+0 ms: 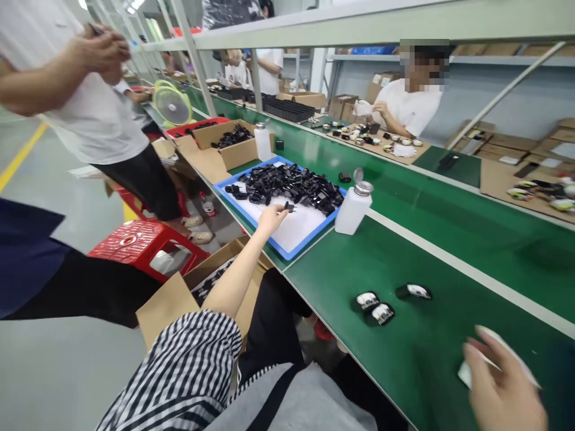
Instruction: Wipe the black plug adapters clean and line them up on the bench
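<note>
My left hand [271, 219] reaches over the front of the blue-rimmed tray [287, 251]. Its fingers pinch a small black plug piece [290, 207] with thin pins. Behind it, a heap of black plug parts [291, 185] covers much of the tray's white floor. At the lower right, my right hand [503, 383], slightly blurred, is closed around a white cloth or wipe [465, 375] on the green table. Left of that hand lie two black housings with white insides, one of them here [381, 313], and a third housing [414, 291] sits a little farther back.
A white pump bottle [353, 209] stands at the tray's right corner, another bottle [263, 142] behind the tray. An open carton [231, 146] of black parts adjoins it. A red stool [144, 245] and a standing person [103, 114] are left; another person [411, 102] sits across the line.
</note>
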`<state>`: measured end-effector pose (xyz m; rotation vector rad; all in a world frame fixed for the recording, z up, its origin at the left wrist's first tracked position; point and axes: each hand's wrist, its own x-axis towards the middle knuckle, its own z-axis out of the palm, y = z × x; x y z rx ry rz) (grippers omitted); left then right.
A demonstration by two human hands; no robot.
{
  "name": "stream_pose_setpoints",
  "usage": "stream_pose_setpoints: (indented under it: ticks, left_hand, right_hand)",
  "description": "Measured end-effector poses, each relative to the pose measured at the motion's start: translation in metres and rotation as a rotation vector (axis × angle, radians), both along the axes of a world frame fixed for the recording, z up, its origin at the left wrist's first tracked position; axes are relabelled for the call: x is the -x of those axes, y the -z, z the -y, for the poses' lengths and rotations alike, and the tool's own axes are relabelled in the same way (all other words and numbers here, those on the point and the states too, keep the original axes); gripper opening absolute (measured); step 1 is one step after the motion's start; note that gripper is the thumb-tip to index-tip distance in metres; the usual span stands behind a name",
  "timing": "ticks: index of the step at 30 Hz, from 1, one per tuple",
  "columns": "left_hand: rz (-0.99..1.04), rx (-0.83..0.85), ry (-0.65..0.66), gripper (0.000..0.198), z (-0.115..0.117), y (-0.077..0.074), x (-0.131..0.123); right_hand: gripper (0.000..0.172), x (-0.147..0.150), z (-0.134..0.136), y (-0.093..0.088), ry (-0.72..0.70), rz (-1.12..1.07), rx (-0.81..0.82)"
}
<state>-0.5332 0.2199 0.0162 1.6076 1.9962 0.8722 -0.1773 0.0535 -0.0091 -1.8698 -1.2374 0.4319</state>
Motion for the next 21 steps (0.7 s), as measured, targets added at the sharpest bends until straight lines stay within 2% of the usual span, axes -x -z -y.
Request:
stream_pose_setpoints:
  ticks: [1, 3, 5, 6, 9, 11, 14, 15, 17, 19, 21]
  left_hand:
    - [0.117, -0.012, 0.070, 0.020, 0.012, -0.003, -0.014]
    - [0.483, -0.011, 0.260, 0.020, 0.041, -0.007, -0.048]
    - [0.807, 0.100, 0.454, 0.019, 0.073, -0.007, -0.083]
    - [0.905, 0.196, 0.543, 0.019, 0.087, -0.007, -0.099]
    - [1.034, 0.400, 0.682, 0.018, 0.114, 0.000, -0.135]
    - [1.021, 0.453, 0.721, 0.018, 0.119, 0.003, -0.146]
    - [0.875, 0.479, 0.787, 0.024, 0.116, 0.005, -0.147]
    - [0.791, 0.434, 0.767, 0.025, 0.115, 0.005, -0.145]
    - [0.571, 0.250, 0.641, 0.027, 0.112, 0.008, -0.141]
    - [0.353, 0.063, 0.521, 0.043, 0.110, 0.015, -0.140]
    - [0.230, -0.009, 0.508, 0.049, 0.109, 0.025, -0.143]
  right_hand:
    - [0.033, 0.020, 0.000, -0.008, -0.060, -0.043, -0.020]
    - [0.033, 0.052, -0.005, -0.016, -0.298, -0.148, -0.090]
    - [0.037, 0.069, -0.011, -0.016, -0.481, -0.150, -0.154]
    - [0.039, 0.073, -0.013, -0.015, -0.543, -0.149, -0.178]
    - [0.035, 0.071, -0.014, -0.012, -0.558, -0.220, -0.237]
    - [0.030, 0.067, -0.014, -0.014, -0.529, -0.321, -0.215]
    - [0.024, 0.063, -0.019, -0.019, -0.530, -0.472, -0.056]
    - [0.020, 0.062, -0.023, -0.019, -0.499, -0.543, -0.006]
    - [0.019, 0.062, -0.031, -0.017, -0.387, -0.722, 0.058]
    - [0.026, 0.062, -0.039, -0.013, -0.293, -0.897, 0.103]
    - [0.030, 0.061, -0.045, -0.009, -0.269, -1.005, 0.146]
